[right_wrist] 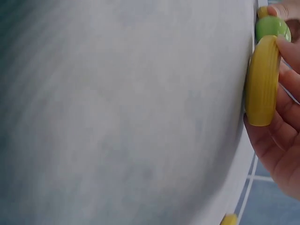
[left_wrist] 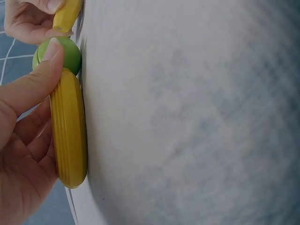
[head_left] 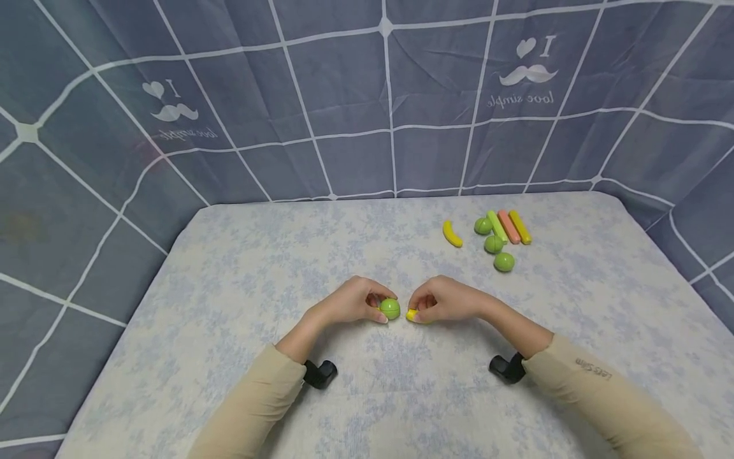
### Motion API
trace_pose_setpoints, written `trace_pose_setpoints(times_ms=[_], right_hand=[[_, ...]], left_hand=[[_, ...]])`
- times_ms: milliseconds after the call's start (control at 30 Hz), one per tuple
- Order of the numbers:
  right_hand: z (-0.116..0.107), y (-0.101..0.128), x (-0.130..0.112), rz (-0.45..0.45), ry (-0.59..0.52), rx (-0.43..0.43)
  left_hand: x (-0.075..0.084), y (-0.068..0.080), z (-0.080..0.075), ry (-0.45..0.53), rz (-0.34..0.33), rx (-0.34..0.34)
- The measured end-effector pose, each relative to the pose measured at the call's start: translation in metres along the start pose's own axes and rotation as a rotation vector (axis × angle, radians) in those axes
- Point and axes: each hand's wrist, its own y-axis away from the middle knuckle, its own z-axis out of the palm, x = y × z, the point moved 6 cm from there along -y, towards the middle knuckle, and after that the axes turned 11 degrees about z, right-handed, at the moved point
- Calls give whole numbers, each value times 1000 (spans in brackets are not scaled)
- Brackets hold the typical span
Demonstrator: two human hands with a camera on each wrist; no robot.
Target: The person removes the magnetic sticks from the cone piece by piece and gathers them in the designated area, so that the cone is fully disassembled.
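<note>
Sleeves nearest, forearms flat on table [head_left: 229, 268]. Left hand [head_left: 350, 303] pinches green ball [head_left: 390, 309] plus yellow stick [left_wrist: 69, 136], thumb on top to steady it. Right hand [head_left: 444, 301] pinches another yellow piece [head_left: 413, 314] at 3 o'clock, nearly touching. Spare toys [head_left: 494, 234] lie at 1 o'clock.

Floral table [head_left: 241, 268] (seemingly), grid-patterned curtain [head_left: 344, 95]
</note>
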Motion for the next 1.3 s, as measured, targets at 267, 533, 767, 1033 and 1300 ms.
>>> trace_pose_setpoints(times_ms=[267, 533, 767, 1033, 1300], right_hand=[[-22, 6, 19, 160, -74, 157], [-55, -2, 46, 359, -67, 470], [-76, -10, 63, 514, -108, 646], [-86, -18, 71, 589, -80, 693], [-92, -22, 71, 626, -28, 731]], left_hand=[[-1, 0, 2, -21, -22, -2], [0, 0, 2, -26, -17, 4], [1, 1, 4, -38, -19, 15], [1, 1, 5, -40, -29, 13], [4, 0, 3, -40, -14, 19]])
